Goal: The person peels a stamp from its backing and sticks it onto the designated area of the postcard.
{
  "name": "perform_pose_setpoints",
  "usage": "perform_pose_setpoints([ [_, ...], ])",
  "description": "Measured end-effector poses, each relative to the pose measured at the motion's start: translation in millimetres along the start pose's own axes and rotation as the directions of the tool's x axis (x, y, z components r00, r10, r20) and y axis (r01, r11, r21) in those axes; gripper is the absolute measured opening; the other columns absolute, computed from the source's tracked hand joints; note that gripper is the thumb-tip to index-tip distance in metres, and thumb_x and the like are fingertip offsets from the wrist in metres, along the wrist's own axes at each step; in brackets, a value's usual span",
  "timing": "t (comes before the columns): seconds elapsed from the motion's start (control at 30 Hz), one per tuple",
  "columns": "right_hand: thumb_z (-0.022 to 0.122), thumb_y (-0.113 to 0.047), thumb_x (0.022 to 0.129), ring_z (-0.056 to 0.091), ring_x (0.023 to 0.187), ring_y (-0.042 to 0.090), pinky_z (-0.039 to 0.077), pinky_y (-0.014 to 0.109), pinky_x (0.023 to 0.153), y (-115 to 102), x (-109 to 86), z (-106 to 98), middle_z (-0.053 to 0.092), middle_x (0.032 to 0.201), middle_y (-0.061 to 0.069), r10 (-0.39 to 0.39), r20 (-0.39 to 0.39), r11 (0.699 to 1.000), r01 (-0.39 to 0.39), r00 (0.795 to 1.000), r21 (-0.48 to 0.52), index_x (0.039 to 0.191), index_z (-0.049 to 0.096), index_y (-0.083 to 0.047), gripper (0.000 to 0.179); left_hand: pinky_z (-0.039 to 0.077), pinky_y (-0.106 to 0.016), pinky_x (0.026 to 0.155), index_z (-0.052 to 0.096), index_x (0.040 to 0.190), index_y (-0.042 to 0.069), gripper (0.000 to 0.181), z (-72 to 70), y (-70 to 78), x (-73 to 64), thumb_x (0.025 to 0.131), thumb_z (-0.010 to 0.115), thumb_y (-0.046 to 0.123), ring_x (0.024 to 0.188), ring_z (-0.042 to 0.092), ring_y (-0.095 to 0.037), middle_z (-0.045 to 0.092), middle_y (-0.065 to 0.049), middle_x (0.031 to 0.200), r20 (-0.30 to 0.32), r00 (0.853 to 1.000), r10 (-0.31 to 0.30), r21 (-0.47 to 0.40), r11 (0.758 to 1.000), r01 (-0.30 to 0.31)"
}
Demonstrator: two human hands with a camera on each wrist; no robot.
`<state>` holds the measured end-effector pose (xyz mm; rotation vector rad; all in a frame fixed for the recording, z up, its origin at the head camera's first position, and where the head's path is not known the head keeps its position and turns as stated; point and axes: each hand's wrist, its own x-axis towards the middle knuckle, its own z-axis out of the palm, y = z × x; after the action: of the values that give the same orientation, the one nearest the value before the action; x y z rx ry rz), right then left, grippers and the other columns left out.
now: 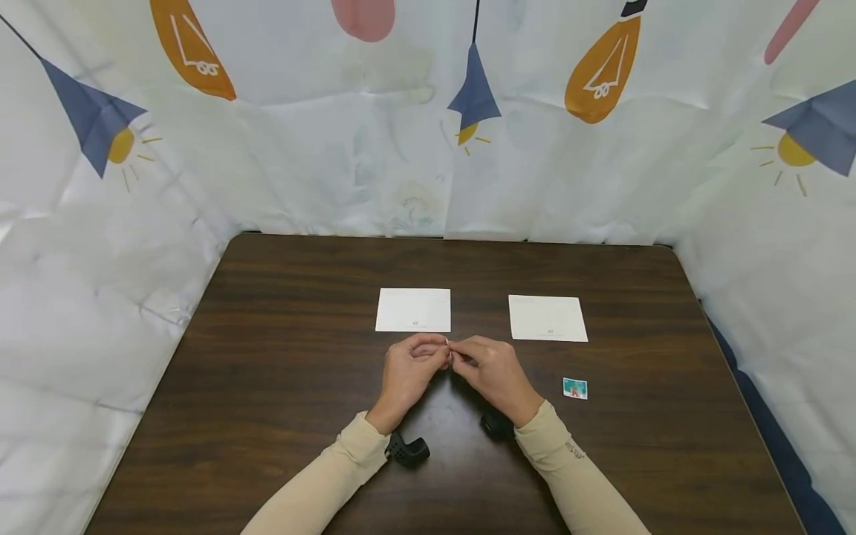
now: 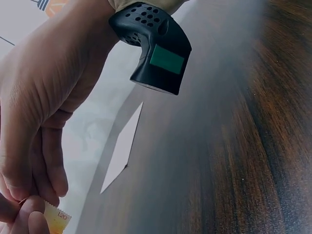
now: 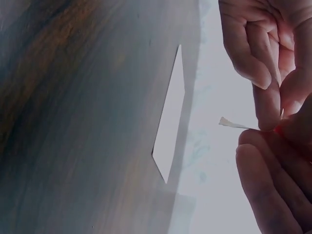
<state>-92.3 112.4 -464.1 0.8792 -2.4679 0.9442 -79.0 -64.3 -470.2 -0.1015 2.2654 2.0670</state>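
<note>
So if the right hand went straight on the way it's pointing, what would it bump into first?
Most likely the left hand, since the right hand points toward it and both seem to pinch the same postage stamp. Exact depth is hard to judge.

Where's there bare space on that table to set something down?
The table is bare left of the left hand and left white card, and right of the teal stamp. It's crowded mid-table: the right hand meets the left around a yellow stamp near that card.
</note>
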Motion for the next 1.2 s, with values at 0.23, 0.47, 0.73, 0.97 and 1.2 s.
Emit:
perform_pose_setpoints([
  [0.23,0.084,-0.003,0.082,0.075,0.076,0.01,0.062,0.022,0.069,1.0,2.2,-1.2,0.081,0.09,0.005,-0.022,-0.014,1.0,0.022,1.0,-0.007,0.101,0.082,-0.004,0.02,0.064,-0.024,0.073,0.077,0.11,0.007,0.019,0.8,-0.4,2.1,0.095,0.076,0.018,0.08,0.078,-0.005,0.082,-0.012,0.096,-0.001,1.0,-0.004,0.014,1.0,0.004],
  [0.47,0.083,-0.004,0.083,0.077,0.077,0.011,0.063,0.023,0.07,3.2,3.4,0.9,0.081,0.09,0.006,-0.037,-0.009,0.999,0.037,0.999,-0.021,0.101,0.083,-0.004,0.018,0.063,-0.021,0.072,0.077,0.11,0.003,0.019,0.4,-1.2,4.7,0.094,0.075,0.014,0.079,0.078,-0.005,0.082,-0.014,0.095,-0.002,1.0,0.0,-0.001,1.0,0.0],
  [0.73,0.081,-0.001,0.084,0.076,0.077,0.012,0.063,0.024,0.07,5.8,3.2,1.3,0.081,0.091,0.006,-0.038,-0.004,0.999,0.038,0.999,-0.014,0.101,0.082,-0.004,0.017,0.064,-0.024,0.074,0.077,0.111,0.004,0.02,-0.3,-1.0,5.8,0.095,0.074,0.015,0.08,0.079,-0.007,0.082,-0.012,0.094,0.009,1.0,-0.003,0.001,1.0,0.003],
  [0.97,0.079,0.0,0.085,0.076,0.079,0.012,0.062,0.024,0.069,7.1,2.9,-0.7,0.081,0.093,0.006,-0.004,0.01,1.0,0.004,1.0,0.022,0.103,0.082,-0.004,0.018,0.064,-0.024,0.074,0.077,0.111,0.007,0.018,0.9,-1.4,6.2,0.095,0.074,0.015,0.081,0.079,-0.009,0.082,-0.013,0.096,0.008,1.0,-0.01,0.0,1.0,0.01],
  [1.2,0.081,-0.002,0.086,0.076,0.079,0.013,0.062,0.024,0.068,8.6,2.6,0.3,0.08,0.093,0.007,-0.003,-0.002,0.999,0.003,1.0,0.043,0.104,0.082,-0.003,0.018,0.065,-0.029,0.076,0.077,0.109,0.007,0.017,1.0,-1.2,5.8,0.094,0.074,0.014,0.081,0.079,-0.008,0.082,-0.011,0.095,0.007,1.0,0.0,-0.008,1.0,0.0],
])
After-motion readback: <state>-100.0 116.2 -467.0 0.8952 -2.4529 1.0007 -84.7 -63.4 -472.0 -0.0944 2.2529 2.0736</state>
